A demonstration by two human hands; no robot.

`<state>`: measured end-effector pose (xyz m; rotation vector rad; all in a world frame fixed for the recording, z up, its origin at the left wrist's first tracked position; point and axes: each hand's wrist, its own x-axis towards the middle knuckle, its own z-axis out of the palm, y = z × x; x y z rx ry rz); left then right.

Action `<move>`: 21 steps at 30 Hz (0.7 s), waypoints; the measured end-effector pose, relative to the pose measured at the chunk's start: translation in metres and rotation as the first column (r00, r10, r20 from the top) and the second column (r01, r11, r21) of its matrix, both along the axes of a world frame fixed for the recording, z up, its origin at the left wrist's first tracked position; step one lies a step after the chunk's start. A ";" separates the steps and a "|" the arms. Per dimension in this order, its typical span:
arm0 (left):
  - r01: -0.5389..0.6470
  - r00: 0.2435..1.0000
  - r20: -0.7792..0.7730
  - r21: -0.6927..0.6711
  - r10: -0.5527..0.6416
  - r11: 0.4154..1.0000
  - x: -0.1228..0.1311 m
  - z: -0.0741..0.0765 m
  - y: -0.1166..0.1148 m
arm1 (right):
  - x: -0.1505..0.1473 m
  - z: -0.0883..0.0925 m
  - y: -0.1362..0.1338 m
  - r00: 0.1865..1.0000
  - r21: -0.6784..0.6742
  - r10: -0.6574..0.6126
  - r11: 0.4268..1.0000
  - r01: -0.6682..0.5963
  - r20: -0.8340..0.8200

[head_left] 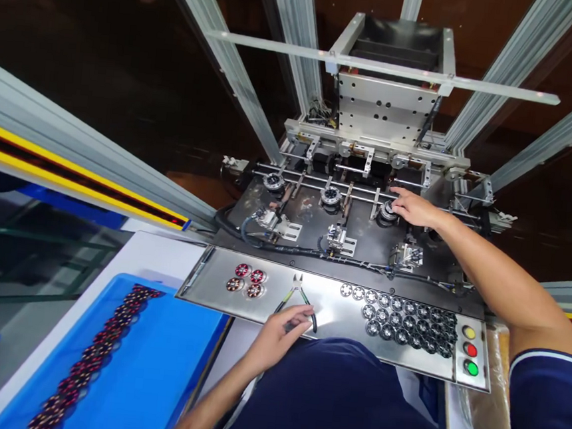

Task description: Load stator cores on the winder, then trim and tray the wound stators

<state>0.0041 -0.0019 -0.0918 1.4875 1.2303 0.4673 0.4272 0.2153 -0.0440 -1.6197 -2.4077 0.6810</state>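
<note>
My right hand [414,208] reaches over the machine bed. One finger stretches out past the fixture, and the thumb side touches a round slotted part [387,213] on the right-hand fixture. No closed grip on it shows. Low at the front, my left hand [286,326] lies with loosely bent fingers, thumb apart, over the handles of the cutting pliers [298,284]. The pliers rest on the metal tray [327,311] with their jaws spread. Two other fixtures carry round parts, one in the middle [330,196] and one at the left [273,183].
Rows of black-and-silver round parts [402,318] cover the tray's right side; several red ones [249,281] sit left. Yellow, red and green buttons [471,349] are at its right end. A blue bin [153,356] holds wound red-black parts [87,364]. Metal posts [256,92] frame the machine.
</note>
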 end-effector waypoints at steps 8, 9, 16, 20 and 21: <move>0.253 0.966 -0.076 0.094 -0.247 0.963 0.014 -0.010 0.001 | 0.007 -0.013 0.008 0.995 -0.072 0.071 0.995 -0.066 0.075; 0.325 0.945 -0.079 0.115 -0.318 0.939 0.023 -0.012 0.003 | 0.007 -0.012 0.010 0.993 -0.079 0.078 0.994 -0.071 0.084; 0.738 0.674 -0.242 0.238 -0.698 0.631 0.089 -0.041 0.008 | 0.005 -0.011 0.014 0.984 -0.106 0.101 0.991 -0.086 0.145; 0.826 0.563 -0.392 0.244 -0.727 0.508 0.103 -0.050 0.004 | 0.001 -0.016 0.013 0.981 -0.102 0.105 0.991 -0.089 0.164; 0.838 0.546 -0.420 0.246 -0.725 0.487 0.104 -0.051 0.002 | 0.000 -0.018 0.013 0.980 -0.099 0.105 0.991 -0.090 0.168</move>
